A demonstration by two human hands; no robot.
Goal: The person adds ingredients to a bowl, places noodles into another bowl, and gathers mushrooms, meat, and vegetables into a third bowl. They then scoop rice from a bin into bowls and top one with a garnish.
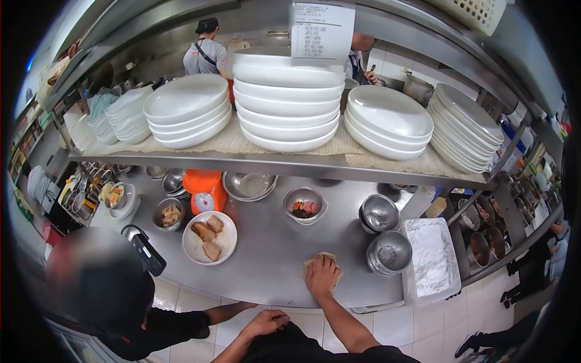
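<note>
My right hand [323, 277] presses a beige cloth [333, 268] onto the steel counter [266, 260], its fingers bent over the cloth. In front of my body, below the counter's front edge, hangs my left hand [268, 322] with its fingers curled; whether anything is inside them is hidden. Beyond the cloth stands a metal bowl with red and dark food [305, 208]. Stacked metal bowls [390, 251] are to the right of my right hand. A white plate [228, 248] with several browned pieces of meat [207, 235] lies to the left.
A co-worker in black [109, 290] stands close on the left. An orange scale [206, 189] is at the back left, and a white powder-filled tub [431, 260] at the right edge. Stacked white plates [289, 103] fill the overhead shelf [272, 164], where a paper slip [322, 33] hangs.
</note>
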